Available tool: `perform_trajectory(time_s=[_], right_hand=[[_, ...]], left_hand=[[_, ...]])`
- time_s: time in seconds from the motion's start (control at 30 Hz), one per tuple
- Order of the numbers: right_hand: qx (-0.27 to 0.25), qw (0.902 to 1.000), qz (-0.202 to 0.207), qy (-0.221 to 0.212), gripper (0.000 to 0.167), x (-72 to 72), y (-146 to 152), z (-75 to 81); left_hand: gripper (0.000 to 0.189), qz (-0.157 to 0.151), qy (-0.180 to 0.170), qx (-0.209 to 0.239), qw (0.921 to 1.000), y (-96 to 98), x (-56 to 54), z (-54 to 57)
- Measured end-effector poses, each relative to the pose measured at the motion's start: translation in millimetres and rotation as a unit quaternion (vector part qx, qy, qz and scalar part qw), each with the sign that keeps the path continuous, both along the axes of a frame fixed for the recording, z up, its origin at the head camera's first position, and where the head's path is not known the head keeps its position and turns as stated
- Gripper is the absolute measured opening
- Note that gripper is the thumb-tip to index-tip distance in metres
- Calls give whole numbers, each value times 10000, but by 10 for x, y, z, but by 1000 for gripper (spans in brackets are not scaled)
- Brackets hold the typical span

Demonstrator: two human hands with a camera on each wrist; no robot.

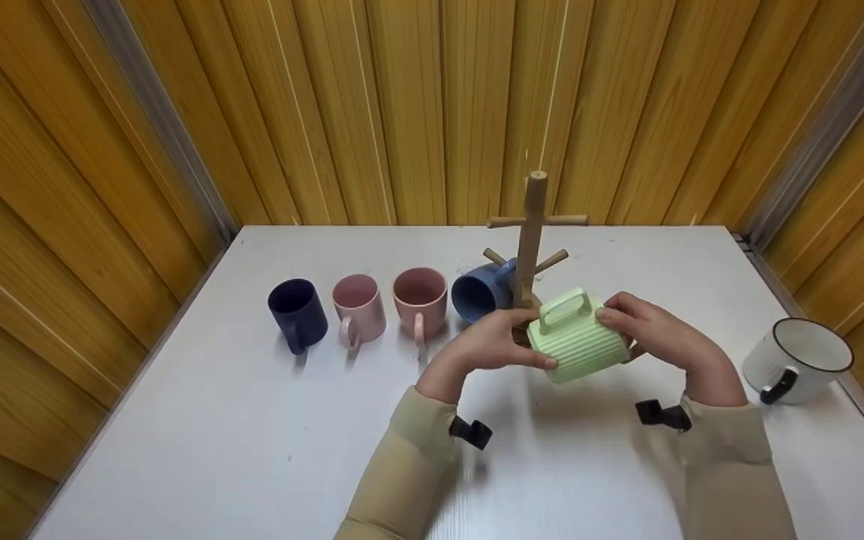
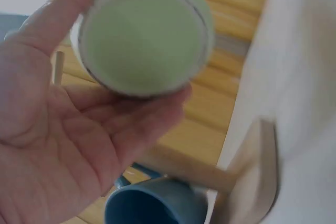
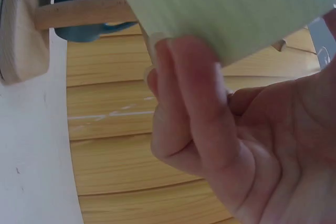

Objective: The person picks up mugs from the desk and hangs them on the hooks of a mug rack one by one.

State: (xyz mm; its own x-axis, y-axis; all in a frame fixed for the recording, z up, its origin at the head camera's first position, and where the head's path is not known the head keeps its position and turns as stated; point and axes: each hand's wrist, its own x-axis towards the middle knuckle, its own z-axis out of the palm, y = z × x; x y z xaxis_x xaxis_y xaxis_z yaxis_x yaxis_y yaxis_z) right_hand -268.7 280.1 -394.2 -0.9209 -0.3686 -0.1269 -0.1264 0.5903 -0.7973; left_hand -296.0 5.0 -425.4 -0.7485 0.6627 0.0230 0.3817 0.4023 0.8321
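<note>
Both hands hold a light green ribbed mug (image 1: 586, 346) on its side above the table, its handle turned upward. My left hand (image 1: 493, 341) grips the base end, thumb on the near side; the left wrist view shows the round green base (image 2: 144, 40) between thumb and fingers. My right hand (image 1: 653, 326) pinches the other end, thumb on top and fingers curled underneath. Just behind the mug stands a wooden mug tree (image 1: 531, 232) with several pegs. A blue mug (image 1: 481, 294) hangs tilted on one of its low pegs, opening toward the left front.
Left of the tree stand a pink mug (image 1: 421, 304), a lighter pink mug (image 1: 359, 309) and a dark navy mug (image 1: 298, 315) in a row. A white enamel mug (image 1: 799, 360) with a black rim stands at the right edge of the white table (image 1: 252, 450). Wood-panelled walls surround it.
</note>
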Motion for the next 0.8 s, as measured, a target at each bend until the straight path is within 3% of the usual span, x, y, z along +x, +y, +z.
perform_trajectory(time_s=[0.17, 0.27, 0.4, 0.53, 0.63, 0.8], right_hand=[[-99, 9998, 136, 49, 49, -23, -105, -42], [-279, 9989, 317, 206, 51, -49, -142, -86], [-523, 9969, 538, 228, 55, -103, -167, -165], [-642, 9970, 376, 192, 57, -171, -205, -252], [-730, 9969, 187, 225, 57, -221, -246, -321], [-671, 9971, -55, 342, 58, -294, -300, -429]], left_hand=[[56, 176, -599, 121, 9980, -129, -50, 10], [49, 153, -1162, 408, 9923, -190, -90, -11], [41, 200, -2049, 834, 9750, -233, -138, -54], [38, 406, -2804, 1177, 9518, -241, -168, -95], [34, 642, -3025, 1217, 9432, -248, -186, -121], [28, 987, -2979, 973, 9445, -263, -226, -155]])
